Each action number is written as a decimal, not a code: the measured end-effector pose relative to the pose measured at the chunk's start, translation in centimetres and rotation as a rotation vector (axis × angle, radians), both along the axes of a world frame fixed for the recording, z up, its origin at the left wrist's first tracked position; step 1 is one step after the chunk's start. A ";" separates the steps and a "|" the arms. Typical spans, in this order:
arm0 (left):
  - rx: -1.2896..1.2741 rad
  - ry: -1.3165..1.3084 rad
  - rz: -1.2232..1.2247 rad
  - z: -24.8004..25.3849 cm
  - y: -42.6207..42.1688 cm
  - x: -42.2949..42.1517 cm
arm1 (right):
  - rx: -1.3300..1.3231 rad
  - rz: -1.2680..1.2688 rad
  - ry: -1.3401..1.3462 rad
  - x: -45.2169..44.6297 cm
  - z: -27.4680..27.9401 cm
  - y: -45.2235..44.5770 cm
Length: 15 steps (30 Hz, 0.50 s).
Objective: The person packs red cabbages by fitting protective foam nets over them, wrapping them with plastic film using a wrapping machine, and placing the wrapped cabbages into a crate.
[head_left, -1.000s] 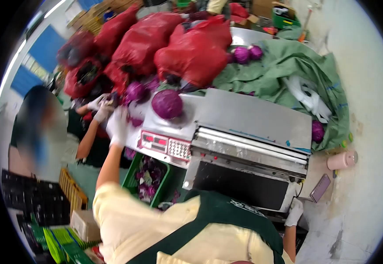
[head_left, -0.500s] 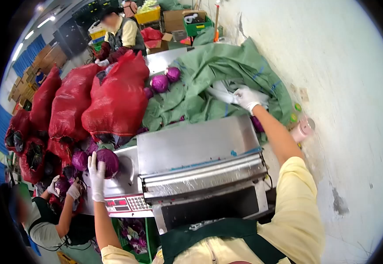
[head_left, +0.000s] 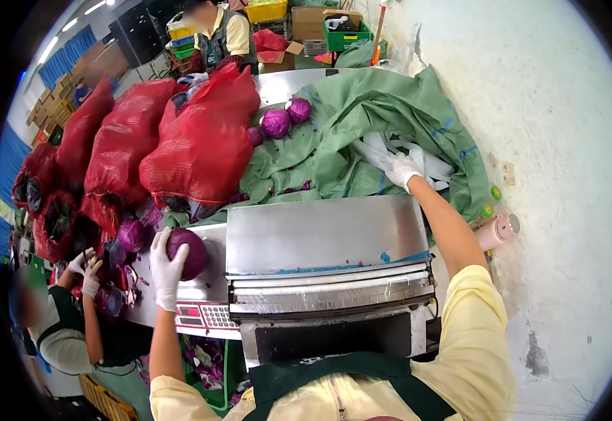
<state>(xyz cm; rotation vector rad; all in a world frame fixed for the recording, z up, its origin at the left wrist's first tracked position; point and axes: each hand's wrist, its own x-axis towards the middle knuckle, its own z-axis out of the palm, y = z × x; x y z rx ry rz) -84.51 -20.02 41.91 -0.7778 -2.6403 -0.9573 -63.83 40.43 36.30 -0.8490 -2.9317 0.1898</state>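
My left hand [head_left: 167, 270], in a white glove, has its fingers curled round the side of a red cabbage [head_left: 189, 254] on the steel surface of the scale. On the right, my gloved right hand [head_left: 400, 170] reaches into a hollow of the green tarp [head_left: 341, 112]. Its fingers bend onto a loose heap of white, plastic-looking strips [head_left: 432, 165], and the fingertips are partly hidden. Between my arms stands a film wrapping machine [head_left: 327, 228] with a steel top and clear film at its front roller.
Red mesh sacks [head_left: 204, 154] stand at left. Two cabbages [head_left: 275, 123] lie on the tarp. A keypad [head_left: 219, 316] fronts the scale, with a green crate [head_left: 232, 372] below. A pink bottle [head_left: 497, 231] stands by the wall. Co-workers are at left [head_left: 60, 316] and back [head_left: 225, 35].
The view has shifted slightly. My left hand now wraps further round the cabbage, thumb spread. My right hand stays at the white strips, which look more spread out.
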 end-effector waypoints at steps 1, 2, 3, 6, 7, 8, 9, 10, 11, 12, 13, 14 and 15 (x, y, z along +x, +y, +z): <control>-0.044 0.129 0.019 -0.2 0.5 1.5 | 0.083 -0.005 -0.133 0.1 -0.1 -0.2; -0.104 0.192 0.034 -0.2 1.1 3.0 | 0.165 -0.006 -0.261 -0.1 -0.3 -0.5; -0.131 0.283 0.036 -0.5 1.3 4.2 | -0.006 -0.095 -0.408 -0.8 0.1 -0.5; -0.090 0.403 0.044 -2.6 0.1 6.6 | 0.105 -0.032 -0.186 -0.6 1.8 -2.3; -0.051 0.379 0.025 -3.2 -0.9 6.6 | 0.076 -0.025 -0.115 -0.8 2.1 -2.0; 0.020 0.363 -0.002 -4.0 -2.0 6.2 | 0.047 -0.021 -0.051 -1.1 2.3 -1.7; 0.074 0.332 0.008 -4.4 -2.8 5.6 | 0.056 -0.004 -0.047 -1.3 2.9 -1.7; 0.130 0.294 0.016 -4.6 -3.3 5.1 | 0.072 0.008 -0.023 -1.3 3.6 -1.8; 0.176 0.272 0.025 -4.9 -3.4 4.3 | 0.089 0.017 -0.003 -1.0 4.2 -1.8; 0.174 0.233 0.063 -4.0 -3.1 4.4 | 0.103 0.030 -0.009 -1.0 4.0 -1.6; 0.154 0.208 0.065 -3.6 -2.9 4.2 | 0.133 0.038 -0.143 -1.6 3.2 -1.1; 0.138 0.190 0.067 -3.2 -2.6 4.0 | 0.167 0.043 -0.270 -2.3 2.3 -0.2; 0.109 0.201 0.044 -2.6 -2.5 4.2 | 0.143 0.031 -0.297 -2.4 0.3 1.1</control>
